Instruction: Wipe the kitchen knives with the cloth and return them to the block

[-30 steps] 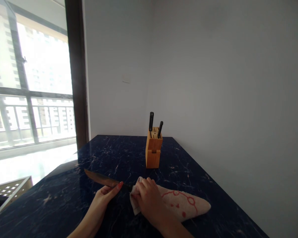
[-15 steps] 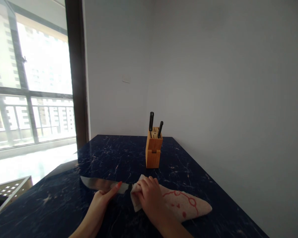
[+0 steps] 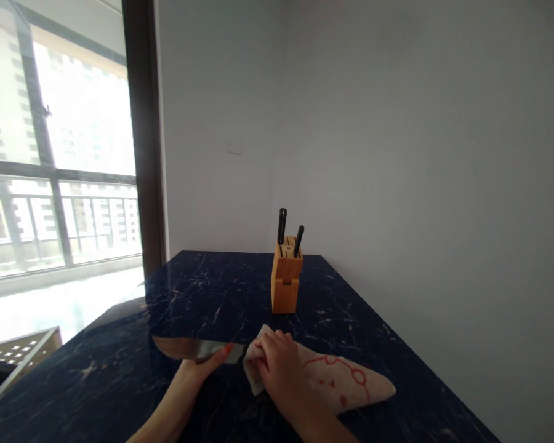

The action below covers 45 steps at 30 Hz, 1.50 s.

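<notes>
A broad-bladed kitchen knife [image 3: 184, 347] lies crosswise in front of me, its tip to the left. My left hand [image 3: 200, 369] grips the blade, thumb flat along its upper side and fingers hidden beneath. Over the handle end, my right hand [image 3: 279, 363] is closed on a white cloth [image 3: 341, 381] with a red pattern. The cloth covers the handle, so the grip beneath it is hidden. Its loose part trails to the right across the table.
On the dark blue marbled table [image 3: 203, 289], a wooden knife block [image 3: 285, 286] holding two black-handled knives stands beyond my hands. A grey wall borders the right side. At lower left is a perforated light-coloured item [image 3: 23, 354] beside the table.
The knife's blade has tipped slightly and its tip has shifted a little right and down, together with my left hand. My right hand and the cloth have barely moved.
</notes>
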Tool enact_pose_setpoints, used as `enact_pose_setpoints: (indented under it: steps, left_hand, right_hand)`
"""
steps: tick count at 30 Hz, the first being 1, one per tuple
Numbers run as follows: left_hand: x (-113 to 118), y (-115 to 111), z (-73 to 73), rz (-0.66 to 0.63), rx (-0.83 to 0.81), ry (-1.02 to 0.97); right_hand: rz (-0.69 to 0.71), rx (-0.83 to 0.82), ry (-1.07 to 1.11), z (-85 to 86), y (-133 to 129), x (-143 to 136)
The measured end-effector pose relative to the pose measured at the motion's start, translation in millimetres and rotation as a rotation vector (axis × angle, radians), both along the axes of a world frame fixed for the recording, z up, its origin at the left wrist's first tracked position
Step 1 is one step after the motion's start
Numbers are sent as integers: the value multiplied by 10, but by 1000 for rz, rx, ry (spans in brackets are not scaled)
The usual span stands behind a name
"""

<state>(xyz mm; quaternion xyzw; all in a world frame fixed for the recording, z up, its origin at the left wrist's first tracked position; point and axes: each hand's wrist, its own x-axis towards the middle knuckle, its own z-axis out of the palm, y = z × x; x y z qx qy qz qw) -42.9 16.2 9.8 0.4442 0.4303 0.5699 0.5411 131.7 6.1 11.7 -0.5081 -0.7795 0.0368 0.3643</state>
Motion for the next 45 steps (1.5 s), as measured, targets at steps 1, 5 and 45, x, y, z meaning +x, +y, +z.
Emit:
enact_pose_setpoints:
  steps: [1,5,45]
  left_hand:
    - [-1,4,-4,4,-2,-3]
    - [12,-20,7,-1,-51,6]
    - [7,-40,35,-170,-85,-93]
  right_hand:
    - [-3,2,2,-4,-1,-1]
    - [15,10,4,-8,-1,2]
    - [-54,52,-66,109,-36,-21]
